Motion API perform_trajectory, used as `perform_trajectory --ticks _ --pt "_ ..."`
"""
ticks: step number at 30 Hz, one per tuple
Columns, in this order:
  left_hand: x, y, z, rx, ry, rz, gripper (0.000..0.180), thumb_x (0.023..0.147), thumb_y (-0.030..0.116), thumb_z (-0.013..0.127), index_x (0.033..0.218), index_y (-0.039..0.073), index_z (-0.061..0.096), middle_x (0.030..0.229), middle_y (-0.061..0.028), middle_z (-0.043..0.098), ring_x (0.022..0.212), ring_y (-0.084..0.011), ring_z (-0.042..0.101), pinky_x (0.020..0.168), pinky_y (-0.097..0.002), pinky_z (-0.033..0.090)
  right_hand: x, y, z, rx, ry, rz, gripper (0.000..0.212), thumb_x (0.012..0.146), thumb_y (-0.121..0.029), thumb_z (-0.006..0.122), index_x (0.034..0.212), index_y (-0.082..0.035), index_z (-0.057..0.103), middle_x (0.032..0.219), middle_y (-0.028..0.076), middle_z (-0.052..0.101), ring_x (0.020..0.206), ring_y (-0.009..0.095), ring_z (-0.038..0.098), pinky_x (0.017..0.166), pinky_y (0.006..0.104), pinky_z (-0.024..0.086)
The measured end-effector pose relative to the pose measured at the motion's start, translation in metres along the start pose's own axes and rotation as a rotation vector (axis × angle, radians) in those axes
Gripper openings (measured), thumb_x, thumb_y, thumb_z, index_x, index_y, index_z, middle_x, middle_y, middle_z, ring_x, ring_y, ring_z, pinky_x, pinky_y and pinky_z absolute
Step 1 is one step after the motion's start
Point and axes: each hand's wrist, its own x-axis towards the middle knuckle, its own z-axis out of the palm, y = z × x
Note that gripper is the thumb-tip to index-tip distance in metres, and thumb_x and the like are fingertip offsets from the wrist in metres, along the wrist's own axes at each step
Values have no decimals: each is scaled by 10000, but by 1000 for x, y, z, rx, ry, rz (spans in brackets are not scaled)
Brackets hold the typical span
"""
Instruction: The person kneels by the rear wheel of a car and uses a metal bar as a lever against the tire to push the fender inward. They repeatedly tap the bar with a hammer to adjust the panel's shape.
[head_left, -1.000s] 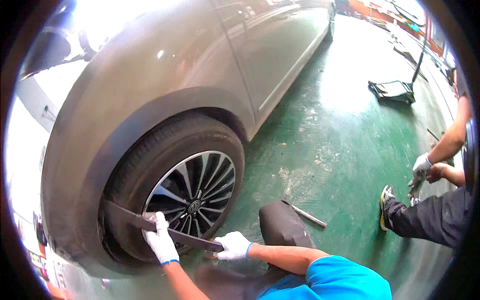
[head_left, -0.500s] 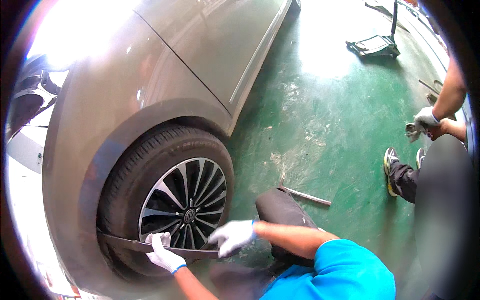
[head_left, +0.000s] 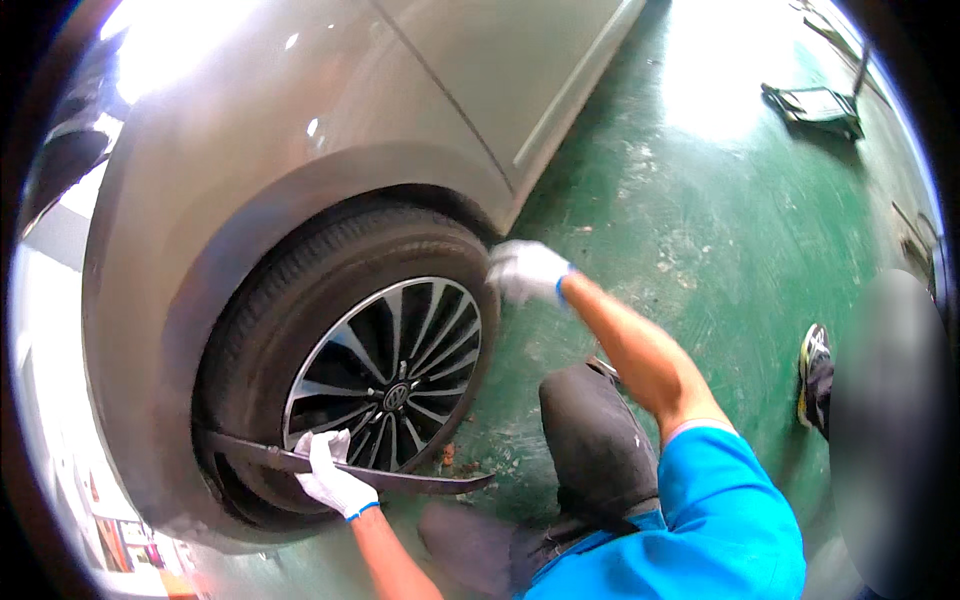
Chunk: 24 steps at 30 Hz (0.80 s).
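Note:
A long dark plastic trim strip (head_left: pixel 420 484) crosses the lower part of the car's wheel (head_left: pixel 395 397). One end meets the wheel arch's lower left edge; the other juts out free, past the tire. My left hand (head_left: pixel 338 480), in a white glove, closes around the strip's middle, with the fingers against the wheel side. Up at the tire's right edge, below the rear end of the wheel arch (head_left: pixel 345 175), is my gloved right hand (head_left: pixel 525 272). It is off the strip and smeared by motion, so its fingers are unclear. Whether it touches the tire cannot be made out.
The car's beige body (head_left: pixel 400 120) fills the upper left. A floor jack (head_left: pixel 818 108) stands far right on the green floor (head_left: pixel 640 260). Partly behind my knee (head_left: pixel 595 430) lies a metal bar (head_left: pixel 603 366). Another person's shoe (head_left: pixel 814 365) is at right.
My right hand has left the strip's free end and moved up to the tire's right edge. My left hand still holds the strip. The view has shifted, and the other person's hands are out of sight.

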Motion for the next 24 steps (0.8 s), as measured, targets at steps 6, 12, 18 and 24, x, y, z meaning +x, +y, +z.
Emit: perform_trajectory --ticks 6,12,18,24 --pt "3 -3 -11 -64 -1 0 229 819 -14 666 1036 -37 595 896 -112 643 734 -202 659 749 -337 621 29 -301 -46 1257 -687 171 716 877 -588 703 1355 -63 605 1300 189 662 1189 345 626 1017 419 479" --pt "5 7 -16 -113 -48 69 42 847 35 713 828 27 676 803 -41 687 711 -150 656 673 -321 559 43 -361 -43 865 -514 708 532 817 -542 700 1161 -137 729 1026 157 747 971 342 719 829 420 565" --pt "-6 -3 -12 -299 -208 -459 176 876 157 776 895 10 681 674 -45 656 523 -109 604 492 -272 495 8 -364 13 749 -96 777 258 749 -295 798 861 -74 726 704 145 707 668 297 731 651 372 562" --pt "-4 -6 -16 -279 -138 -354 182 887 175 771 898 22 673 657 -13 635 517 -71 576 468 -247 473 18 -355 36 753 -86 584 259 714 -250 790 801 -31 681 683 186 671 615 331 693 620 390 541"
